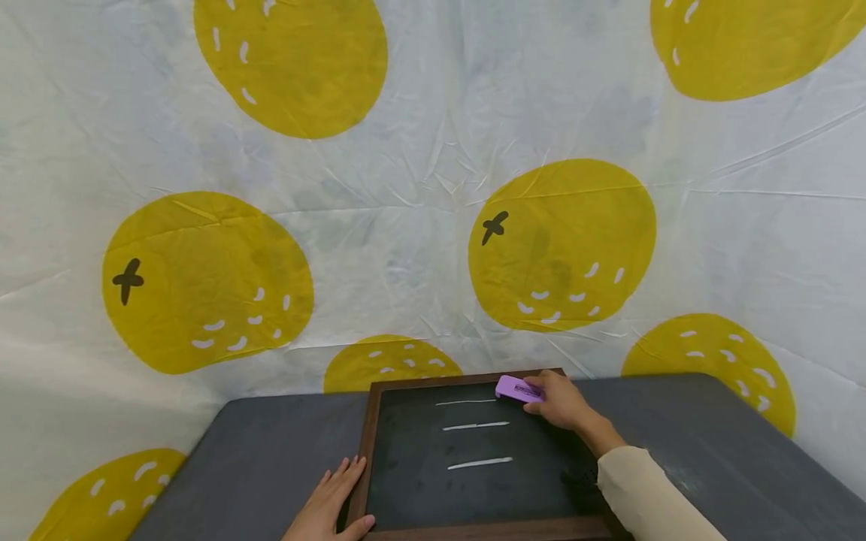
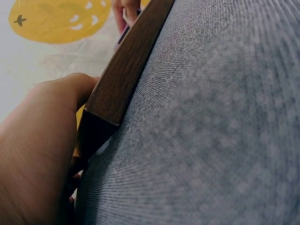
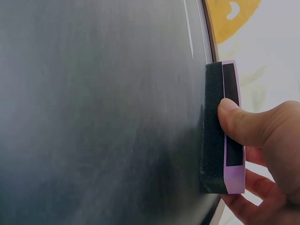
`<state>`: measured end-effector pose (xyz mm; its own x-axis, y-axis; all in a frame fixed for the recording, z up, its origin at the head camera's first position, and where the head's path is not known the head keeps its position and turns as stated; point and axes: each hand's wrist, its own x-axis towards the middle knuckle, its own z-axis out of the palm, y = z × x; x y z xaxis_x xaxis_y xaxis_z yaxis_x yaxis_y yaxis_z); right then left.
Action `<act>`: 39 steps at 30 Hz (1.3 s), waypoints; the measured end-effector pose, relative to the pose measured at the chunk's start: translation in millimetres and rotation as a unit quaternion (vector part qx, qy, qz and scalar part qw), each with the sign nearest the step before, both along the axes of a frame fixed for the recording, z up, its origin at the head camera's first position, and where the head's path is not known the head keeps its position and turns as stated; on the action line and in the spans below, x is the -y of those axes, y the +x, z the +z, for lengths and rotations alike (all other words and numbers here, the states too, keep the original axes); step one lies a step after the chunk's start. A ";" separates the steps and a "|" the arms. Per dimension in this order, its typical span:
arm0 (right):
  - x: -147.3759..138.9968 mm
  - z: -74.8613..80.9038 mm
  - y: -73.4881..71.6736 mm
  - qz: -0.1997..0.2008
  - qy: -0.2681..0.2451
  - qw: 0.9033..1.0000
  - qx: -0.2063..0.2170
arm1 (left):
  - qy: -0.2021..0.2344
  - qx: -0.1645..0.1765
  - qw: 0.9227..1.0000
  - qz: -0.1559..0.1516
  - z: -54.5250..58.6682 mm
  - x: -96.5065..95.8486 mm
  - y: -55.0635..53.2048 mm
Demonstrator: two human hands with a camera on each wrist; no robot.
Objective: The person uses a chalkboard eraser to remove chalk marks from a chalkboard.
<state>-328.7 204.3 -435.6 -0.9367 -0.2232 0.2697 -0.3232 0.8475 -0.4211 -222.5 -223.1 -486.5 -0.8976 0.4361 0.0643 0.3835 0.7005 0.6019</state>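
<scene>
A chalkboard [image 1: 406,481] with a brown wooden frame lies before me, bearing three white chalk lines [image 1: 479,463] one above another. My right hand [image 1: 561,402] pinches a purple chalkboard eraser [image 1: 514,388] at the board's upper right, just right of the top line. In the right wrist view, the thumb presses on the dark label of the eraser [image 3: 234,177], and its black felt side faces the board [image 3: 117,93]. My left hand [image 1: 331,500] rests with extended fingers along the frame's left edge, its thumb at the lower left corner. The left wrist view shows the wooden frame [image 2: 126,61] close up beside the thumb.
A dark grey fabric-covered surface [image 1: 271,451] carries the board and extends to both sides. Behind it hangs a white cloth [image 1: 406,263] printed with large yellow fruit shapes. The right forearm, in a beige sleeve [image 1: 649,492], reaches over the frame's right side.
</scene>
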 end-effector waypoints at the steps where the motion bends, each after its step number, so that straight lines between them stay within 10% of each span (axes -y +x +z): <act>1: 1.2 -0.2 -0.3 0.001 0.001 1.000 -0.002 | 0.000 0.000 1.000 0.000 -0.5 0.2 -0.1; 39: 62.9 -2.8 -13.8 0.009 0.024 1.000 -0.002 | 0.003 -0.021 1.000 -0.004 -3.4 0.5 -0.3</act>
<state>-342.5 141.4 -438.3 -0.9312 -0.2534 0.2619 -0.3408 0.8602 -0.3794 -222.8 -223.7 -489.9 -0.8909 0.4420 0.1049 0.4139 0.6946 0.5884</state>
